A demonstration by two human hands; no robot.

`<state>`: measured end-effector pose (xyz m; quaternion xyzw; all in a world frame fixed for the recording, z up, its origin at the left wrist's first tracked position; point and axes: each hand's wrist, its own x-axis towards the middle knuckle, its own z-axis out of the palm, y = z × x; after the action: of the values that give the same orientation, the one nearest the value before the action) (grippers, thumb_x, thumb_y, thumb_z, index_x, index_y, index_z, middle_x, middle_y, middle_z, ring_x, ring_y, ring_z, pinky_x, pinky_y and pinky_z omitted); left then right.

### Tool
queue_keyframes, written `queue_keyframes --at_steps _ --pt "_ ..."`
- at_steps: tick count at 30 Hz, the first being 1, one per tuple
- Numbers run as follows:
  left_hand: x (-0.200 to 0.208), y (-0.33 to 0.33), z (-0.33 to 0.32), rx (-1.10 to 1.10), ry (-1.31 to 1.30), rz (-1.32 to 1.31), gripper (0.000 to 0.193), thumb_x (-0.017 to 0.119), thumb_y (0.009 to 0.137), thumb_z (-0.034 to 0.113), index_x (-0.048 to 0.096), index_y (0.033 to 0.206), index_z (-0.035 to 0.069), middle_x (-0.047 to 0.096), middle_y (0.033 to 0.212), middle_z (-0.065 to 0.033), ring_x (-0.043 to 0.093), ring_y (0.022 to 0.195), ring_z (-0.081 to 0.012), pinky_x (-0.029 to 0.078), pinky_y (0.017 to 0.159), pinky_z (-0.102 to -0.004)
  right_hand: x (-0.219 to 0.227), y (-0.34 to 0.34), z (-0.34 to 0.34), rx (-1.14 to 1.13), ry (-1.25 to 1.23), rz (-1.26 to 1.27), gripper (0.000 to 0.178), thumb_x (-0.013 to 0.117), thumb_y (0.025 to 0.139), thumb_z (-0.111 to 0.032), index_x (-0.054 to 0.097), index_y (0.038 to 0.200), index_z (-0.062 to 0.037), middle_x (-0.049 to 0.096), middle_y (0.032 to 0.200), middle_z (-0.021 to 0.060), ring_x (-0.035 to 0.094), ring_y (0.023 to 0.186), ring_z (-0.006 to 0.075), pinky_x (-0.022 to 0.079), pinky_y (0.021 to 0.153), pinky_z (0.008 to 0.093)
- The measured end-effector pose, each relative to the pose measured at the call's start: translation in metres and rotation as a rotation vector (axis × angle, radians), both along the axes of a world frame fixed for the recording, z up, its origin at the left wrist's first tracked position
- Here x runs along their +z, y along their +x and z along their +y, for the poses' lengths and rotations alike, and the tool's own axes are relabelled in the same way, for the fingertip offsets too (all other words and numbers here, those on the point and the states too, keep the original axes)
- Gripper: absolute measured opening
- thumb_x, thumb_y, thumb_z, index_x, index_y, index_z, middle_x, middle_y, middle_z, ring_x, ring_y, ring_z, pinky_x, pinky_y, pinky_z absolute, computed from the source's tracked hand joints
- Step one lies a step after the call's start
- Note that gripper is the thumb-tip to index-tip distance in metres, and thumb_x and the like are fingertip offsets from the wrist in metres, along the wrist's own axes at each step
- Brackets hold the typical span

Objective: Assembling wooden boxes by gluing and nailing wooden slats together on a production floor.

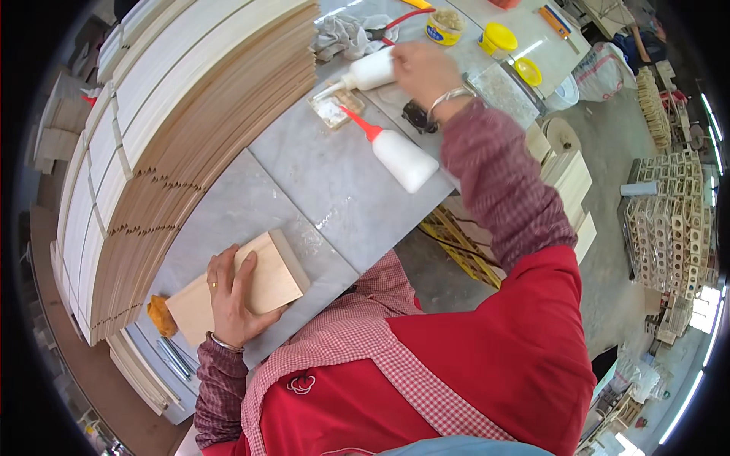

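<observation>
My left hand lies over a pale wooden block on the table near my body, fingers across its top and thumb along its near side. Farther off, my right hand is closed around the base of a white squeeze bottle. That bottle lies tilted, its pale nozzle over a small glue-smeared tray. Nearer to me, a second white bottle with a red nozzle lies with its tip on the same tray. A dark object sits below my right wrist.
Tall stacks of thin wooden boards line the left side. A grey rag, yellow tubs and an orange-handled tool are at the far end of the grey table. An orange-yellow lump sits beside the block.
</observation>
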<state>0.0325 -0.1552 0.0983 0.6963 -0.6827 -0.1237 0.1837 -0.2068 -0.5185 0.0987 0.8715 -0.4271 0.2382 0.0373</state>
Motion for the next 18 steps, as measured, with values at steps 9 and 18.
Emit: queue_keyframes --at_steps 9,18 --pt "-0.001 0.007 0.002 -0.041 0.046 0.007 0.085 0.076 0.052 0.041 0.051 0.127 0.011 0.039 0.134 -0.02 0.039 0.121 -0.0378 0.023 0.105 -0.055 -0.037 0.031 -0.144 -0.185 0.308 0.693 0.032 0.05 0.086 -0.033 0.069 0.081 -0.008 0.067 0.098 0.0063 0.062 0.083 0.0277 0.048 0.077 0.0393" --pt "0.001 0.003 -0.01 0.026 0.087 -0.056 0.084 0.076 0.052 0.043 0.053 0.127 0.012 0.041 0.133 -0.0183 0.042 0.119 -0.0353 0.026 0.104 -0.0534 -0.039 0.044 -0.158 -0.012 0.472 0.495 0.043 0.056 0.08 -0.043 0.07 0.095 -0.0049 0.068 0.09 0.0098 0.062 0.085 0.0272 0.048 0.076 0.0368"
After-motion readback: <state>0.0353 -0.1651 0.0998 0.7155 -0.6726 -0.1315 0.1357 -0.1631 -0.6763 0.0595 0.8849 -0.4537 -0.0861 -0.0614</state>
